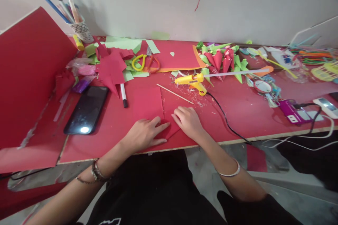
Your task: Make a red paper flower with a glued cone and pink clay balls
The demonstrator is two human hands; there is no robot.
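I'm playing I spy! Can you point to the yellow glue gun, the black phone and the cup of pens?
Glue gun [195,81]: head view, on its yellow body.
Phone [88,109]: head view, on its dark screen.
Cup [82,30]: head view, on its patterned side.

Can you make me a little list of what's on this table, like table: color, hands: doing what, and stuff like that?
table: red
left hand: fingers spread on red paper
right hand: fingertips on the same paper
glue gun: yellow, long clear stick out the back
thin wooden stick: lying left of the black cord
phone: black, flat, left of the marker
paper cones: red and green, piled near the wall
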